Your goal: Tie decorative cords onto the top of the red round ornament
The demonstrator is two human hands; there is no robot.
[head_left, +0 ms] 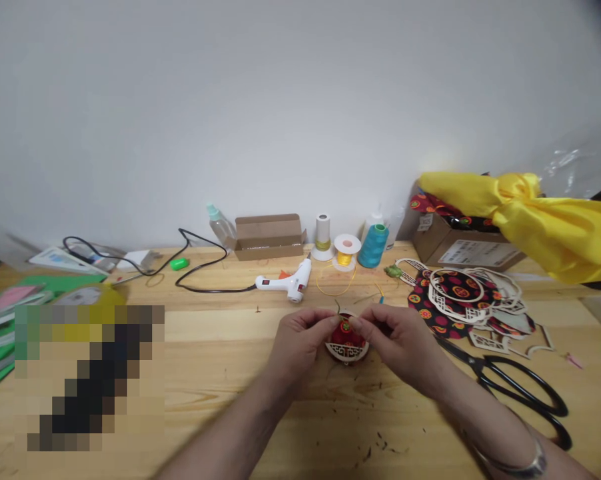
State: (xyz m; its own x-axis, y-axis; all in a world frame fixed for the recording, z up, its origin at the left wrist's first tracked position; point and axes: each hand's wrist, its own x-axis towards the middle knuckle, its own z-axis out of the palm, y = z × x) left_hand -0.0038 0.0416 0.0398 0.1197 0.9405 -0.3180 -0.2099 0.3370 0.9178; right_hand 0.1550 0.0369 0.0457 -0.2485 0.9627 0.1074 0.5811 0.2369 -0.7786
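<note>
Between my two hands is a small round ornament (348, 340) of dark red patterned fabric, with a pale wooden lattice frame along its lower part. My left hand (305, 337) pinches its upper left edge between thumb and fingers. On the upper right edge, my right hand (393, 333) has thumb and forefinger closed the same way. A short dark cord end (337, 307) sticks up at the top of the ornament, beside the left fingertips. The fingers hide parts of its rim.
A white glue gun (285, 280) with a black cable lies behind my hands. Beyond stand an open cardboard box (270, 240), a yellow thread spool (347, 252) and a blue thread cone (374, 247). Black scissors (510, 387), fabric and wooden frames (460, 300) lie right.
</note>
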